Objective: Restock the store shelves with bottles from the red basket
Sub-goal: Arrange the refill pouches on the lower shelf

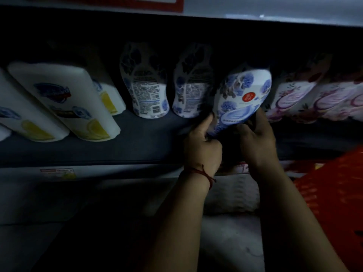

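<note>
Both hands held the white plastic bottle printed with blue flowers (pixel 243 95); the left hand (pixel 202 146) pinched its lower end between thumb and fingers; the right hand (pixel 257 142) curled round the same end from the other side. The bottle was tilted over the front part of the dark store shelf (pixel 137 150), between two similar blue-flowered bottles (pixel 191 85) and the pink-flowered bottles (pixel 294 101) towards the right end. To do this step well, I think the lower end should go down first; then the bottle should be raised upright with its front label outward, without pushing the near neighbour, which showed its back label. The red plastic mesh basket (pixel 334 193) appeared below the shelf's right end; its content could not be seen.
</note>
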The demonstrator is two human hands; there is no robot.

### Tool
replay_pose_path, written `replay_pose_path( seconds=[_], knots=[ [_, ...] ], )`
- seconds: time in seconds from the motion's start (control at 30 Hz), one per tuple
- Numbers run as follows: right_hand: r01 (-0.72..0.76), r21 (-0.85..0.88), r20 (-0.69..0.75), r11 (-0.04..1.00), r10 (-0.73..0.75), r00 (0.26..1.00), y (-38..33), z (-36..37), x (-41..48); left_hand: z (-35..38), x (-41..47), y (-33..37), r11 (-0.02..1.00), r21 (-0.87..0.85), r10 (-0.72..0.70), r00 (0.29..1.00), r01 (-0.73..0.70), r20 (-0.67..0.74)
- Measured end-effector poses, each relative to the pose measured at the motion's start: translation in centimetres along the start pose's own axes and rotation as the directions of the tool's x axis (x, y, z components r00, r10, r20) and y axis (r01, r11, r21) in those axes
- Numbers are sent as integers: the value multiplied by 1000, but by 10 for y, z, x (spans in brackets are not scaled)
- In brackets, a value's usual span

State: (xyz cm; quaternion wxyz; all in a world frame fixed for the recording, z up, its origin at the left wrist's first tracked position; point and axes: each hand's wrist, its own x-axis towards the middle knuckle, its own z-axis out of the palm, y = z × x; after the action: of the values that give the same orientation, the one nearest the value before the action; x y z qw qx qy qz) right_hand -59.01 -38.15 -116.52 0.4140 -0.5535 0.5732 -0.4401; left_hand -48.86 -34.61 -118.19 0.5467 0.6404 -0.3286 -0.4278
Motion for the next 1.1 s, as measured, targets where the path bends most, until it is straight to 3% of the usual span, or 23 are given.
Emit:
replay_pose_path(
  seconds=[0.2,0.27,0.33,0.37,0.4,0.43,0.5,0.57,0.67,0.87,1.1],
  knots=[
    [-34,-55,-40,998,32,999,9,-26,13,10,-9,9,996,93,-28,976,8,215],
    [-72,-48,-188,996,62,980,4,-23,6,-1,-6,11,990,144,-32,958,-9,284],
    [-114,-15,-465,993,94,880,-2,-12,-10,-20,-5,15,977,208,-11,975,-37,222],
    [-127,-22,-560,992,93,823,-4,-2,-21,-30,-6,17,972,231,19,993,-45,116],
    [-113,-30,-574,993,75,815,-6,10,-32,-41,-7,19,971,235,58,998,-53,-16],
    [-83,-22,-505,996,61,861,-7,25,-43,-52,-6,21,974,218,87,985,-54,-149],
    [-36,18,-236,999,39,971,-6,56,-60,-72,-1,21,987,160,70,942,-18,-327],
    [1,-6,-10,1000,-1,1000,-7,76,-63,-90,7,17,980,198,52,925,26,-377],
    [82,-66,151,994,-71,986,-16,97,-51,-111,22,14,945,327,98,941,14,-325],
    [118,-65,274,991,-96,957,-28,145,-16,-125,53,33,990,131,-24,976,53,-214],
    [56,62,228,997,-69,971,-21,154,2,-138,67,28,979,201,52,986,-20,-156]
  ],
)
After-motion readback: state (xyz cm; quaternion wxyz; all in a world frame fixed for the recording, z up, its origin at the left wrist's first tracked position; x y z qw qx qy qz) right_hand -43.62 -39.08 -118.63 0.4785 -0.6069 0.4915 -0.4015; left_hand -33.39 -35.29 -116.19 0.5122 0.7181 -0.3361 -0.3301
